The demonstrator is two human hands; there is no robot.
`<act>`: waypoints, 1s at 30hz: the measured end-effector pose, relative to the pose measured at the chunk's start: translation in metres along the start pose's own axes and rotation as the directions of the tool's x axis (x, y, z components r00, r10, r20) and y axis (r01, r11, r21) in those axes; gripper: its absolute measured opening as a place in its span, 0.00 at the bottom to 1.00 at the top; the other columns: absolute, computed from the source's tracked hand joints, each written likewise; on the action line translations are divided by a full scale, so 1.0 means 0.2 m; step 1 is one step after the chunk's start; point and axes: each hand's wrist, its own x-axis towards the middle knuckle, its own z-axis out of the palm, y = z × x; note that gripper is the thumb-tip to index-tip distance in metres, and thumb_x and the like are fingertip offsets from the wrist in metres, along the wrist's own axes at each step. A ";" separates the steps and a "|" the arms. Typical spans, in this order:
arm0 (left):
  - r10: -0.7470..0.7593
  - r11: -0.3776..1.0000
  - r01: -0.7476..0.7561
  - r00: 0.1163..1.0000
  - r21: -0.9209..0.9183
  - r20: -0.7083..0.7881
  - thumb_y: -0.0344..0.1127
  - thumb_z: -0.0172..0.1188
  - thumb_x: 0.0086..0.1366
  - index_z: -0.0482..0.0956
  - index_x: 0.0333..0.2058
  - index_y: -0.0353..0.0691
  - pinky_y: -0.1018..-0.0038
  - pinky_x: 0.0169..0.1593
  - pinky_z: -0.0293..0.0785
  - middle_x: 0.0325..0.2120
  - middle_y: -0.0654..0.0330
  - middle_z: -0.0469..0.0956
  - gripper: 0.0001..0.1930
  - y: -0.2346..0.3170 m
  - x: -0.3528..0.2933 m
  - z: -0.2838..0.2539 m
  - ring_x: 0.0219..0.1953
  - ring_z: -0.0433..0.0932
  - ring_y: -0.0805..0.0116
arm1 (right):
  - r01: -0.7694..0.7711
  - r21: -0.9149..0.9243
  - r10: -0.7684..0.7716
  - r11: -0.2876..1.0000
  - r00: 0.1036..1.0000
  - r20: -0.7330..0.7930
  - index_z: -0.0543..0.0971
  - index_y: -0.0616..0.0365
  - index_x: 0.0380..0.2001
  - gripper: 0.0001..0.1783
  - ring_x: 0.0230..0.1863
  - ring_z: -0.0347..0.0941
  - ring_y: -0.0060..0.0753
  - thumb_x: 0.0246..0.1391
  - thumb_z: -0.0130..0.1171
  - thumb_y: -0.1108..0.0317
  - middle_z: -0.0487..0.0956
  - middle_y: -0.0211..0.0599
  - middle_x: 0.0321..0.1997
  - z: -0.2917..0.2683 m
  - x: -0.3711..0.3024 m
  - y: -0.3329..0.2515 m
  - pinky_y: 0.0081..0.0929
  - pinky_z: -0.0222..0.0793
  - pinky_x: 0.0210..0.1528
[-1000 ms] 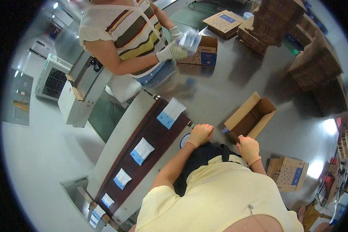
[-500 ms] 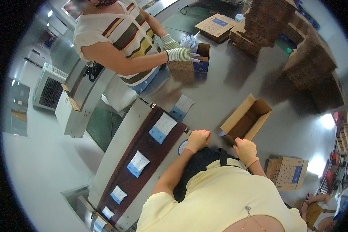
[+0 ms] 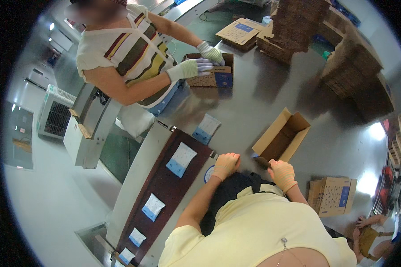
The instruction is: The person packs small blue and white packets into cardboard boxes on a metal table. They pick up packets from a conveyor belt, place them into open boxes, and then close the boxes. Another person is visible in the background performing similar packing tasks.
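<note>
My left hand (image 3: 226,164) and my right hand (image 3: 283,174) wear pale gloves. Both are curled into fists at the near edge of the grey table (image 3: 272,89). They sit just in front of an open, empty cardboard box (image 3: 280,135) lying on its side. My right fist is nearest its lower corner. A dark fabric thing (image 3: 229,191) lies under my wrists against my yellow shirt. Whether either fist grips anything is hidden. A small round blue and white thing (image 3: 208,174) shows beside my left wrist.
A dark conveyor belt (image 3: 165,187) on my left carries several white and blue packets (image 3: 181,159); one more lies on the table (image 3: 206,128). Across it, a person in a striped shirt presses gloved hands on a small carton (image 3: 214,73). Flat cardboard stacks (image 3: 298,22) and a closed carton (image 3: 332,196) stand nearby.
The person opposite brought a clear packet down into the small carton and now has both hands on it. My fists have stayed by the open box.
</note>
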 end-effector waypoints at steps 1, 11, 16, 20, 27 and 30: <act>0.000 1.000 0.000 1.000 -0.006 -0.016 0.39 0.55 0.58 0.77 0.33 0.44 0.61 0.35 0.75 0.27 0.57 0.78 0.07 0.00 0.00 0.00 0.29 0.79 0.54 | -0.002 0.005 0.002 1.000 1.000 -0.005 0.73 0.53 0.34 0.12 0.32 0.77 0.41 0.51 0.60 0.60 0.78 0.36 0.26 0.00 0.00 0.00 0.38 0.73 0.31; -0.010 1.000 0.010 1.000 0.027 0.020 0.40 0.56 0.58 0.77 0.33 0.45 0.60 0.35 0.75 0.27 0.57 0.78 0.08 -0.01 0.00 0.01 0.31 0.79 0.55 | -0.035 0.007 0.035 0.999 0.999 -0.025 0.74 0.53 0.32 0.11 0.31 0.77 0.43 0.50 0.60 0.59 0.78 0.38 0.26 0.00 0.00 -0.01 0.39 0.74 0.32; -0.029 0.999 0.027 0.998 0.037 0.052 0.40 0.55 0.59 0.77 0.33 0.44 0.60 0.37 0.75 0.28 0.56 0.78 0.08 0.00 0.01 -0.01 0.32 0.79 0.54 | -0.018 0.008 0.019 1.000 0.999 -0.051 0.74 0.52 0.33 0.11 0.31 0.77 0.43 0.50 0.61 0.59 0.78 0.38 0.26 0.01 0.00 -0.01 0.39 0.73 0.32; -0.026 0.999 0.024 0.999 0.028 0.045 0.40 0.55 0.59 0.77 0.33 0.44 0.60 0.37 0.75 0.28 0.56 0.78 0.08 0.00 0.00 -0.01 0.33 0.79 0.54 | -0.010 0.025 0.012 1.000 0.998 -0.067 0.74 0.52 0.33 0.11 0.30 0.77 0.43 0.50 0.61 0.60 0.78 0.39 0.25 0.00 0.00 -0.01 0.39 0.73 0.31; -0.038 0.999 0.036 0.997 0.028 0.074 0.40 0.55 0.59 0.77 0.33 0.44 0.60 0.36 0.75 0.28 0.56 0.78 0.08 0.00 0.01 -0.01 0.32 0.79 0.54 | -0.007 0.000 0.007 1.000 0.999 -0.041 0.74 0.53 0.33 0.12 0.29 0.76 0.42 0.51 0.61 0.60 0.78 0.38 0.25 0.00 0.01 -0.02 0.38 0.74 0.30; -0.038 0.999 0.037 0.997 0.022 0.070 0.40 0.55 0.59 0.77 0.33 0.44 0.60 0.36 0.75 0.28 0.56 0.78 0.08 0.00 0.01 -0.01 0.32 0.79 0.54 | -0.008 -0.014 0.007 1.000 0.999 -0.032 0.73 0.54 0.33 0.12 0.29 0.76 0.42 0.51 0.61 0.59 0.78 0.38 0.25 0.01 0.02 -0.01 0.37 0.74 0.30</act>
